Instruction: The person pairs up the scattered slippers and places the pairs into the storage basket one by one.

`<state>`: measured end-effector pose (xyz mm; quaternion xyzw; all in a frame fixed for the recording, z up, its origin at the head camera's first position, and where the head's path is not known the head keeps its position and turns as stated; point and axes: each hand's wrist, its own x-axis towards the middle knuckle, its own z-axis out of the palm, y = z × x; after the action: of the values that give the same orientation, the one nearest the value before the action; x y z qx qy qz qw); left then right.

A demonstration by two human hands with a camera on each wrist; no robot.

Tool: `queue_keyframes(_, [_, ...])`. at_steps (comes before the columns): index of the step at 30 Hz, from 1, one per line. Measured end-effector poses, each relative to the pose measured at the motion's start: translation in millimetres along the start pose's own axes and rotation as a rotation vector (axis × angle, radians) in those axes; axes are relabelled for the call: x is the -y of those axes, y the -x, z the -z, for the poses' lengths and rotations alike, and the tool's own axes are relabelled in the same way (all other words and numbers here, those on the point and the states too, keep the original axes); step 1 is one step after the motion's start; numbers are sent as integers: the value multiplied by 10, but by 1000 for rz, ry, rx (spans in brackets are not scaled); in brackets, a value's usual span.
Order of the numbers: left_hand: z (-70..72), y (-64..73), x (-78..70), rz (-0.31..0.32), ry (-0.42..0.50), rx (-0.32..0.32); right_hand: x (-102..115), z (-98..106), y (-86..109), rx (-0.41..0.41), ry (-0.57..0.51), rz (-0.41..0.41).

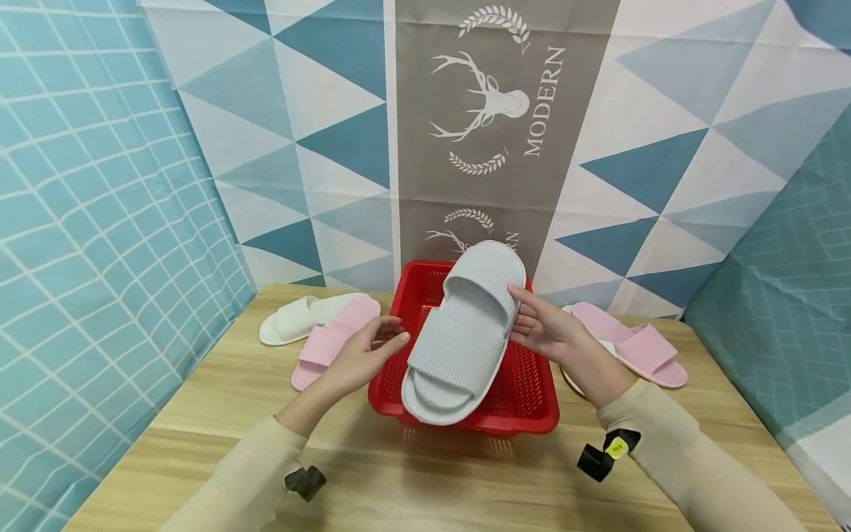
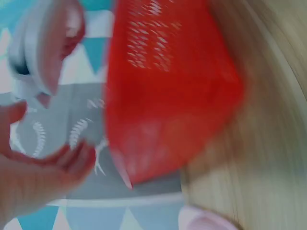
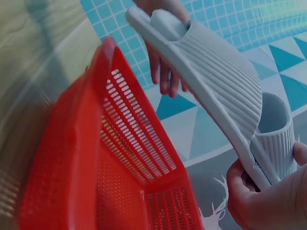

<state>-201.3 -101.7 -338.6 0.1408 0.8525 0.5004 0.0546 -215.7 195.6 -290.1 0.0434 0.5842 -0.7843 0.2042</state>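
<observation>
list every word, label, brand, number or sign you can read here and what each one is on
"MODERN": printed sideways on the grey backdrop panel.
"RN": end of a lower print on that panel, the rest hidden behind the grey slippers.
Yellow label on the black device at the right sleeve: too small to read.
Panel letters in the left wrist view: too blurred to read.

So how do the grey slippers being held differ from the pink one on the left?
The grey slippers are held above the red basket by the right hand; the pink slipper lies on the table. The grey slippers show two straps; the pink slipper, just one. Both have broad straps.
</observation>
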Motion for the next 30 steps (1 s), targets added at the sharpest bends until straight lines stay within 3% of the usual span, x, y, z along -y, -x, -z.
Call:
queue_keyframes(4, [-2, -51, 133, -23, -159, -121, 94, 66, -83, -22, -46, -19])
queue_keyframes(9, [11, -75, 228, 45, -186, -179, 188, 100, -283, -39, -57, -44])
queue_keyframes(14, [-5, -101, 267, 83, -171, -183, 247, 75, -485, -48, 14, -64])
queue_keyframes(30, [16, -122, 330, 84, -139, -191, 169, -54, -877, -90, 95, -80])
